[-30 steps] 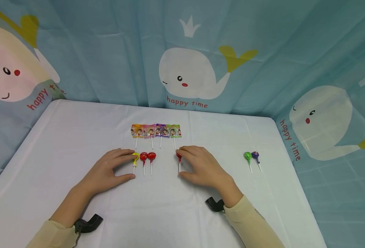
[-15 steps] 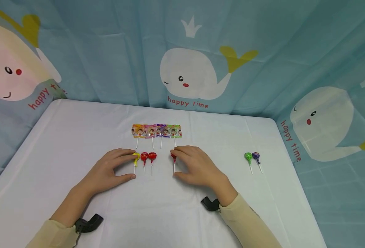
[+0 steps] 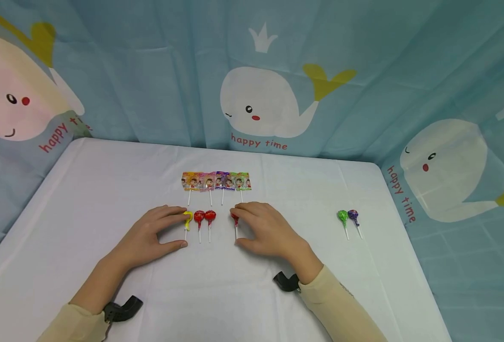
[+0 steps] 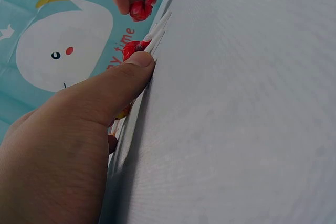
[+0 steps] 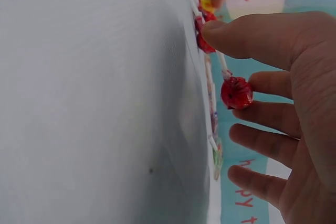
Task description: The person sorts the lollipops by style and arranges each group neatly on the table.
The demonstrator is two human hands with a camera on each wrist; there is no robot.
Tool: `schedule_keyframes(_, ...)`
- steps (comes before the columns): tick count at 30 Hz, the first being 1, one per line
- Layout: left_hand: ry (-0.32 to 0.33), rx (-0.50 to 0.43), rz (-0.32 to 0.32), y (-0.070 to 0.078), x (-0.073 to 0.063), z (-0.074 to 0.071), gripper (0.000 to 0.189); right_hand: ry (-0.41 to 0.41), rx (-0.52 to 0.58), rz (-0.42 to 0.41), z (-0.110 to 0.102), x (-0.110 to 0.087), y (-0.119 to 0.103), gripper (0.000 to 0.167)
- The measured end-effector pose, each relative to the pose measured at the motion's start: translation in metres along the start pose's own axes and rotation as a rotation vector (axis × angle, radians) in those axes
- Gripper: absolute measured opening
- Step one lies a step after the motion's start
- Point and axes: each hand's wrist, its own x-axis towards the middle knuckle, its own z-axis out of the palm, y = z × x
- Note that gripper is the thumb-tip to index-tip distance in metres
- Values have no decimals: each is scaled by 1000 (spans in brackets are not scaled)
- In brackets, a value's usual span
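In the head view my left hand (image 3: 151, 235) holds a yellow-wrapped lollipop (image 3: 188, 218), fingertips at its head and thumb at the stick's lower end. Just right of it two red lollipops (image 3: 210, 216) lie side by side on the white tablecloth, sticks toward me. My right hand (image 3: 271, 230) pinches another red lollipop (image 3: 234, 217) a short gap farther right. The right wrist view shows this red lollipop (image 5: 237, 93) with its candy against the index and middle fingers and the thumb toward the stick. My left thumb hides most of the yellow lollipop in the left wrist view.
Behind the hands a row of several flat-wrapped lollipops (image 3: 209, 181) in orange, pink, purple and green lies on the tablecloth (image 3: 217, 299). Off to the right are a green lollipop (image 3: 342, 216) and a purple lollipop (image 3: 353, 215). A blue whale-print curtain (image 3: 170, 95) borders the table.
My right hand has slid left with the red lollipop, narrowing its gap to the two red ones. My left hand and the yellow lollipop stay in place.
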Motion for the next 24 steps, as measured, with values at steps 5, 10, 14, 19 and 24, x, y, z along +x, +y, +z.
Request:
schedule_keyframes(5, -4, 11, -10, 0, -1, 1, 69, -14, -3, -1, 1, 3, -3, 68)
schedule_keyframes(10, -9, 12, -11, 0, 0, 0, 69, -37, -16, 10, 2, 6, -5, 69)
schedule_keyframes(14, -9, 7, -7, 0, 1, -1, 69, -44, -26, 13, 3, 8, -6, 69)
schedule_keyframes(19, -12, 11, -14, 0, 0, -1, 69, -47, -37, 0, 6, 12, -7, 70)
schedule_keyframes(24, -9, 8, -13, 0, -1, 0, 70, -56, -38, -3, 8, 14, -8, 70)
